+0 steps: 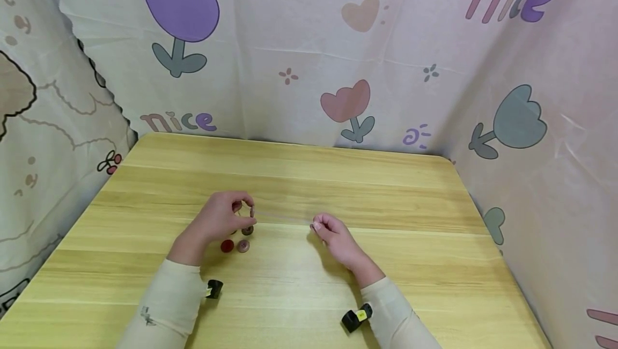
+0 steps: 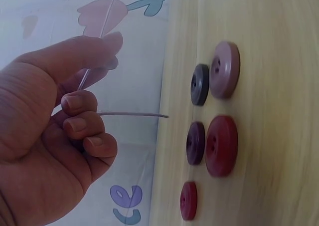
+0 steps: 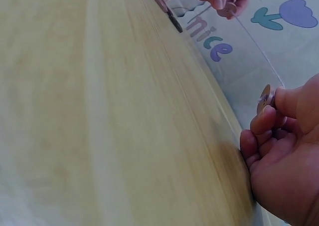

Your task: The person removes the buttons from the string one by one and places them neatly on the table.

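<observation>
A thin pale cord (image 1: 285, 216) stretches between my two hands above the table. My left hand (image 1: 226, 216) pinches a button (image 1: 252, 211) between thumb and finger; the cord runs from it, and a loose cord end (image 2: 134, 114) sticks out below the curled fingers in the left wrist view. Away to the right, my right hand (image 1: 336, 239) pinches a brownish button (image 3: 265, 99) at the cord's other end. Under the left hand lie a mauve button (image 2: 225, 70), a dark grey button (image 2: 200, 85), a purple button (image 2: 196, 143), a large red button (image 2: 222, 146) and a smaller red button (image 2: 189, 201).
The wooden table (image 1: 386, 193) fills the lower view. Printed cloth (image 1: 285, 27) hangs behind it and along both sides. A black wrist camera (image 1: 214, 289) sits at the left sleeve, another black camera (image 1: 356, 318) at the right.
</observation>
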Demonstrator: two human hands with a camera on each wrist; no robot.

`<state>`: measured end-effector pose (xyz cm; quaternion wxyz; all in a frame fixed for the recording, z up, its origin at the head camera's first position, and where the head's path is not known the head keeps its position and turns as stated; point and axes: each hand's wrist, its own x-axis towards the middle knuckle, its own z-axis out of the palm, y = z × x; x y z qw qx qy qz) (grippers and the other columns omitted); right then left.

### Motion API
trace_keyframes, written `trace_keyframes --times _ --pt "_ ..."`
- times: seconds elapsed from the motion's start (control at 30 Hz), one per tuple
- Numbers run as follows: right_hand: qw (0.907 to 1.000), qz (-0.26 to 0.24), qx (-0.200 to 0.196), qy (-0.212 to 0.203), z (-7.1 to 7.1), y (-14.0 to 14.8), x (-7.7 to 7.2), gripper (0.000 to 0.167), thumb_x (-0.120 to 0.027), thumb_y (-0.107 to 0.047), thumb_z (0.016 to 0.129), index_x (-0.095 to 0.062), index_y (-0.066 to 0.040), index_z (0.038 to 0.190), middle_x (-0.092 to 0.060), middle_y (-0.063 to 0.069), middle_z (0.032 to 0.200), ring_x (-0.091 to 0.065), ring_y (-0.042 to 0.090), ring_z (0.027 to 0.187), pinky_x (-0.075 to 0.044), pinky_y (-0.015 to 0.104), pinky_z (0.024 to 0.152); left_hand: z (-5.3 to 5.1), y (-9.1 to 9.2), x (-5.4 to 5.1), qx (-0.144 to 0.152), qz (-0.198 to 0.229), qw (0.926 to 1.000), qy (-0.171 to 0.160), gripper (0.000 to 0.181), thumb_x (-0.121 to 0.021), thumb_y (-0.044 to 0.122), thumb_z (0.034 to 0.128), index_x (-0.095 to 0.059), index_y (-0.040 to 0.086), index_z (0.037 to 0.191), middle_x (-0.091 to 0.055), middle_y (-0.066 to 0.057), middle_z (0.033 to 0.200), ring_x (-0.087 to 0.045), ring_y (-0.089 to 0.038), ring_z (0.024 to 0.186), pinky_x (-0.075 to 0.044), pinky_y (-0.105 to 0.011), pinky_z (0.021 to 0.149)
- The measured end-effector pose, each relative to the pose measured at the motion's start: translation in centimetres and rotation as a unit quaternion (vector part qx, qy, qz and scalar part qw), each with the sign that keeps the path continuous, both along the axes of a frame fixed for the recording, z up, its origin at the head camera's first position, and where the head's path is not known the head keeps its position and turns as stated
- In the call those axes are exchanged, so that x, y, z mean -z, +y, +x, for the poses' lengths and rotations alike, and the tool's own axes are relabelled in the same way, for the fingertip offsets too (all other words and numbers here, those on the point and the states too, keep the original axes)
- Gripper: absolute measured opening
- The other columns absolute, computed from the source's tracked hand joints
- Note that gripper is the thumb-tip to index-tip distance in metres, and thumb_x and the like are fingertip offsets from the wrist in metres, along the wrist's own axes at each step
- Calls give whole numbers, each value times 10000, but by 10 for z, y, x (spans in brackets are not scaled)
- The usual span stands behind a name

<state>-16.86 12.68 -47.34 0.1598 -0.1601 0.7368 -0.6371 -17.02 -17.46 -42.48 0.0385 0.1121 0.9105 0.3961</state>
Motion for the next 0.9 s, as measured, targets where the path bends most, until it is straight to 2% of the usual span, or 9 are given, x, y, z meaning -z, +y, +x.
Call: trace_keyframes --times 0.13,0.43,0.9 --pt "9999 -8 83 63 -4 1 12 232 -421 -60 1073 -492 137 974 -428 63 777 -423 306 784 -368 312 706 1 -6 0 -78 -24 10000 -48 220 -828 138 810 -691 110 980 -418 -30 677 -410 -201 631 -339 -326 557" --pt "9995 -57 101 293 -3 1 14 212 -454 -111 1070 -513 46 940 -440 42 778 -434 246 768 -376 286 692 2 -17 4 -243 -91 9997 46 225 -832 151 794 -689 115 965 -425 -32 687 -411 -209 641 -333 -330 540" --pt "9999 44 118 98 -4 0 11 177 -418 -4 1059 -497 111 950 -427 83 769 -434 269 768 -376 307 699 7 -32 6 -477 -256 9980 313 218 -827 131 794 -689 124 963 -410 -19 665 -400 -196 612 -326 -330 546"
